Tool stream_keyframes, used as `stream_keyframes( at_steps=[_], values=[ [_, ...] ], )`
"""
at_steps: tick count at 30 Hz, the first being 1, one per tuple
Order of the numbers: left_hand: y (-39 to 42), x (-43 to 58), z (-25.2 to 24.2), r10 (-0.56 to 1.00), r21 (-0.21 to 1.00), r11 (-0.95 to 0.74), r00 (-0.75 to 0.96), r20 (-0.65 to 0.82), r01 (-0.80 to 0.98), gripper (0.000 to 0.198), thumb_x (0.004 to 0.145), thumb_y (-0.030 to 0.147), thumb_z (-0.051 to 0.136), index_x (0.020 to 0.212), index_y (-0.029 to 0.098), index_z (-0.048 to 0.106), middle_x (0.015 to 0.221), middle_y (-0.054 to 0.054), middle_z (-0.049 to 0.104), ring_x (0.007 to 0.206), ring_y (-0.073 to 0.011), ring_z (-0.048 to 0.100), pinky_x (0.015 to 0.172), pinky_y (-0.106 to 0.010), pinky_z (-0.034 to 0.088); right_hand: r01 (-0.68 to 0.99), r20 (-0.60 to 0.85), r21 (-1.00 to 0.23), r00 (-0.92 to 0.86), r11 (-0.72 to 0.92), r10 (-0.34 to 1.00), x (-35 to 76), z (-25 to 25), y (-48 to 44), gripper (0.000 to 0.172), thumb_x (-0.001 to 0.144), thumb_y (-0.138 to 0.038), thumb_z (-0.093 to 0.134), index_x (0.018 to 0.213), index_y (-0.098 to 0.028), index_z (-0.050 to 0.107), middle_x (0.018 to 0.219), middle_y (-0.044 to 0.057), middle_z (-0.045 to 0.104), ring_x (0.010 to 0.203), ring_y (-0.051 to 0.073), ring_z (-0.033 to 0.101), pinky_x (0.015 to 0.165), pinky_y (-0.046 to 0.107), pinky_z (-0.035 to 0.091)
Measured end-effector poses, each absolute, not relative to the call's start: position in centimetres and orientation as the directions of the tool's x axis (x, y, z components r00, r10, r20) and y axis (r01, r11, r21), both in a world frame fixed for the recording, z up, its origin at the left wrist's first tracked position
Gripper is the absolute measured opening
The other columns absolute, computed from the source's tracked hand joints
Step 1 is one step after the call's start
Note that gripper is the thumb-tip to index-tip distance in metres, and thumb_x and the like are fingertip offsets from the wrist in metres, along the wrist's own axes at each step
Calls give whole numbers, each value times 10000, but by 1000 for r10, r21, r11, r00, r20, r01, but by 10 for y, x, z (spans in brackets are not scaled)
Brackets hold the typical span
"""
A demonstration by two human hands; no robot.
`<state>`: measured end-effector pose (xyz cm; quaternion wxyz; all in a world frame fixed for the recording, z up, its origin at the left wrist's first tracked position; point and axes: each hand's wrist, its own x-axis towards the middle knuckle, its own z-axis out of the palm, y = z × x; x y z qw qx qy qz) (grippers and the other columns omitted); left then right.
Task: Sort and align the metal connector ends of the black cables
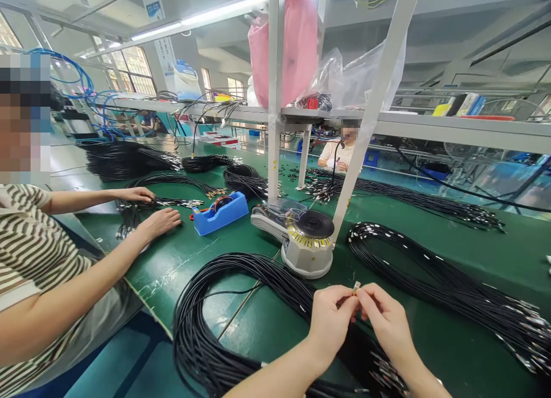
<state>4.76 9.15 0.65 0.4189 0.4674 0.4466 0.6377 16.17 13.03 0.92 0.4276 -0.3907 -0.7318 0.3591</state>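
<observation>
Both my hands meet over the near bundle of black cables, at the lower right of the view. My left hand pinches a small pale connector end between thumb and fingers. On its other side my right hand also closes its thumb and fingertips on the connector end. The piece stands up just above the touching fingertips; most of it is hidden. Below the hands, many metal-tipped cable ends lie in the bundle. A round white tape dispenser with a black disc and yellow tape pieces stands just beyond.
At the left, a person in a striped top has both hands near other cables. A blue tape holder stands mid-table. More looped cables lie right. White shelf posts rise from the green table; another person sits beyond.
</observation>
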Motion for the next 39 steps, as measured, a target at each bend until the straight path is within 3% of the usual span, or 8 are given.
stream_keyframes(
  at_steps=[4, 11, 14, 17, 24, 29, 34, 39],
  values=[
    [89, 48, 10, 971, 935, -206, -177, 159, -289, 110, 733, 230, 586, 786, 133, 588, 639, -6, 555, 526, -123, 528, 460, -226, 445, 226, 284, -903, -324, 366, 902, 161, 12, 127, 319, 812, -446, 529, 607, -202, 521, 489, -40, 485, 439, 124, 471, 438, 228, 389],
    [87, 46, 7, 981, 880, -147, -184, 70, -453, 214, 764, 309, 581, 664, 148, 481, 474, 56, 457, 360, -52, 384, 333, -158, 308, 210, 172, -936, -434, 284, 884, 160, 18, 128, 368, 821, -472, 499, 583, -193, 530, 424, -38, 493, 450, 137, 475, 515, 258, 398],
    [87, 43, 6, 974, 845, -158, -223, 47, -511, 233, 775, 327, 585, 671, 148, 479, 501, 63, 445, 354, -31, 339, 325, -146, 260, 289, 93, -913, -542, 289, 835, 165, 17, 137, 374, 843, -444, 447, 603, -189, 575, 414, -20, 560, 469, 157, 524, 615, 296, 425],
    [87, 41, 8, 976, 794, -159, -213, 39, -586, 232, 786, 345, 588, 704, 162, 470, 502, 69, 441, 360, -35, 345, 335, -151, 261, 397, 42, -873, -519, 284, 854, 173, 15, 146, 333, 814, -420, 477, 614, -185, 603, 415, -18, 577, 453, 162, 520, 603, 302, 421],
    [87, 47, 7, 993, 812, -82, -119, 16, -578, 243, 763, 330, 623, 686, 158, 470, 514, 55, 480, 351, -40, 384, 332, -162, 240, 72, 144, -975, -520, 211, 842, 177, 33, 135, 244, 803, -414, 545, 876, -190, 612, 725, 11, 616, 711, 177, 564, 684, 290, 448],
    [85, 47, 7, 994, 794, -80, -104, 21, -602, 222, 748, 296, 638, 686, 157, 477, 502, 58, 479, 363, -42, 391, 347, -160, 273, 114, 147, -964, -518, 239, 843, 173, 38, 128, 228, 794, -380, 573, 673, -187, 559, 644, -16, 545, 625, 141, 502, 600, 249, 424],
    [84, 45, 10, 999, 772, -36, -54, 2, -635, 250, 590, 177, 734, 667, 142, 499, 526, 48, 521, 363, -42, 414, 347, -159, 319, 117, 156, -964, -485, 240, 860, 173, 35, 130, 217, 795, -377, 563, 685, -190, 572, 640, -26, 540, 610, 131, 502, 582, 229, 428],
    [83, 46, 11, 997, 758, -11, -65, -41, -653, 230, 630, 229, 726, 644, 127, 519, 510, 21, 543, 379, -52, 430, 346, -160, 353, 144, 180, -950, -467, 276, 866, 169, 30, 133, 205, 810, -363, 531, 700, -193, 566, 607, -30, 543, 602, 136, 515, 588, 235, 430]
  ],
)
